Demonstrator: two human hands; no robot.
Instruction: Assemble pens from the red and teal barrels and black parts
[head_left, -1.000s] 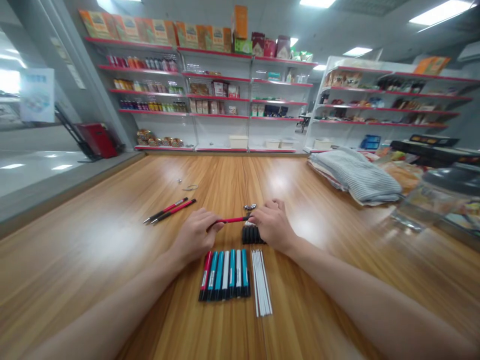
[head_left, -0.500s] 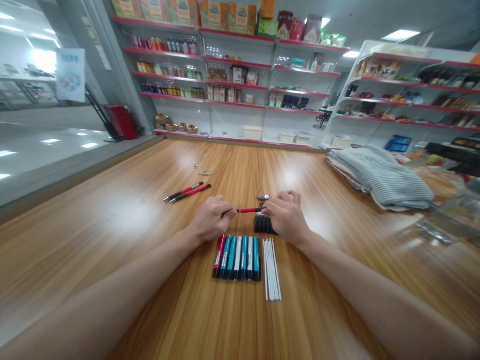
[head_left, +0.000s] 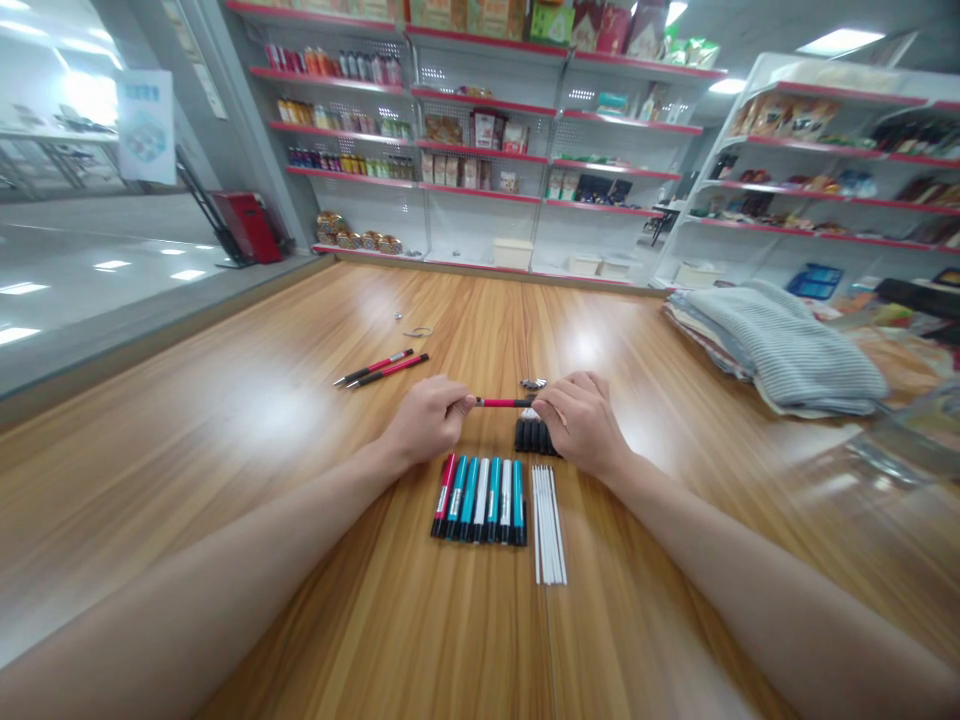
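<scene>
Left hand [head_left: 431,418] and right hand [head_left: 583,420] are both closed, pinching opposite ends of a red pen [head_left: 501,403] held crosswise above the table [head_left: 337,600]. Its covered ends are hard to make out. Black tubes [head_left: 531,436] lie partly hidden by the right hand, with small metal pieces [head_left: 533,384] just beyond. Nearer the person sit coloured tubes [head_left: 469,495] in a row, beside thin white sticks [head_left: 550,525]. Two more pens [head_left: 390,371] rest beyond the left hand.

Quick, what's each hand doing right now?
Left hand: closed, holding one end of the slim, straight red-and-black pen.
Right hand: closed, holding the pen's other end.
</scene>
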